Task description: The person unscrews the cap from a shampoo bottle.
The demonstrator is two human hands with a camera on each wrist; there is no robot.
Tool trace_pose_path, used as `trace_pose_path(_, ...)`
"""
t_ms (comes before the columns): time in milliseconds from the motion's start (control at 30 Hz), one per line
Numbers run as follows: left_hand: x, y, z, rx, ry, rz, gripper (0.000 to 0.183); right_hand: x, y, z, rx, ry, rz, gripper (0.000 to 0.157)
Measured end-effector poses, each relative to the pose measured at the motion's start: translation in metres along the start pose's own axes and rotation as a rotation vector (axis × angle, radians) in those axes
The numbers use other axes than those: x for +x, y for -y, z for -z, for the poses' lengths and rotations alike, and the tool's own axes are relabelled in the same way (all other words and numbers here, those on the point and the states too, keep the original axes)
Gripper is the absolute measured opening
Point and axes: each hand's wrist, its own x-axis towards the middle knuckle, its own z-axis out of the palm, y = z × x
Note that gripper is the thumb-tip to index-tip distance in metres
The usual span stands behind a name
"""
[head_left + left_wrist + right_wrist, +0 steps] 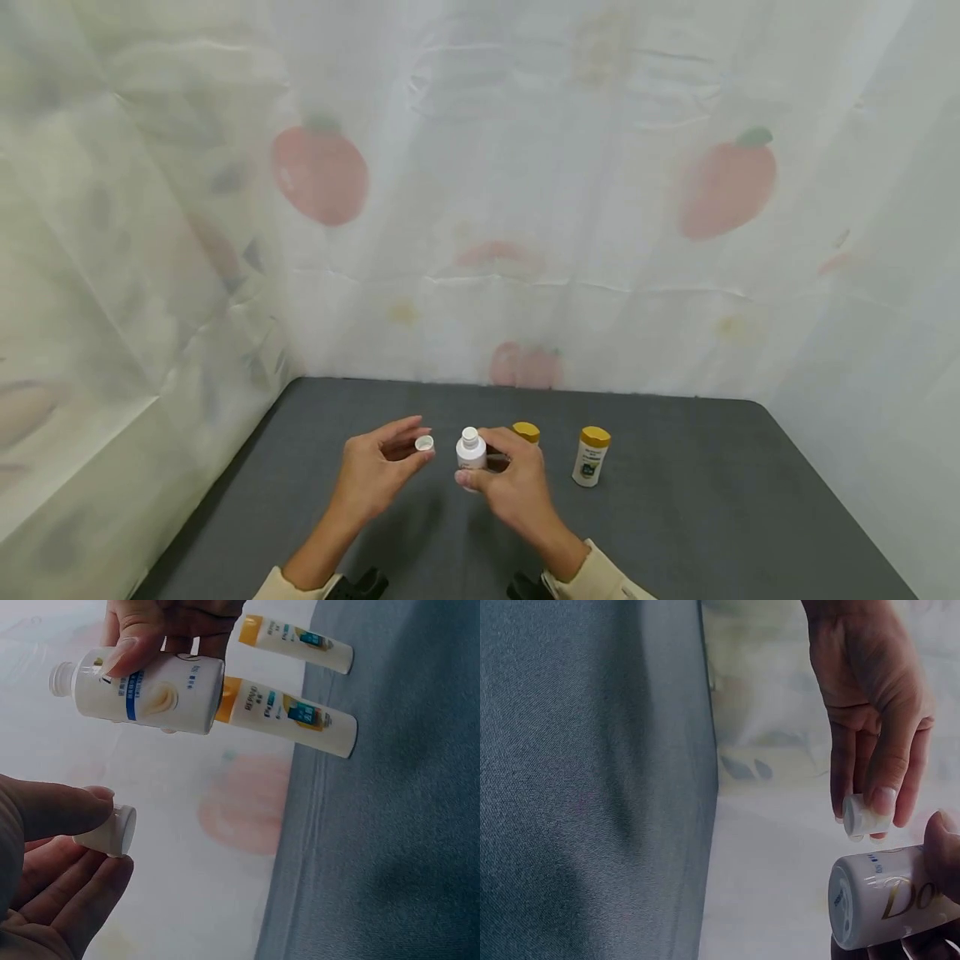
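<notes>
A small white screw cap [424, 443] is pinched between the thumb and fingers of my left hand [372, 471]; its hollow side faces the bottle. My right hand [517, 479] grips a white bottle [471, 451] by its body, thumb on the near side. The bottle's neck [61, 679] is bare, and in the left wrist view its label shows a blue stripe and a cream swirl. Gold letters beginning "Do" run along the bottle [900, 900] in the right wrist view. Cap and bottle are apart, both held above the table.
Two white bottles with yellow caps stand on the dark grey table [697, 500]. One yellow-capped bottle [591, 457] is right of my right hand; the other [527, 432] is partly hidden behind it. A pale curtain with fruit prints [480, 167] hangs behind the table.
</notes>
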Motion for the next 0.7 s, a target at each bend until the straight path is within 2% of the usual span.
trace_pose_path(567, 0.005, 0.021, 0.002, 0.042, -0.044, 0.001, 0.049, 0.018, -0.015, -0.025, 0.02, -0.049, -0.045, 0.043)
trace_pose_path(700, 0.006, 0.026, 0.001, 0.042, -0.054, 0.02, 0.048, 0.021, -0.017, -0.03, 0.011, -0.054, -0.042, 0.041)
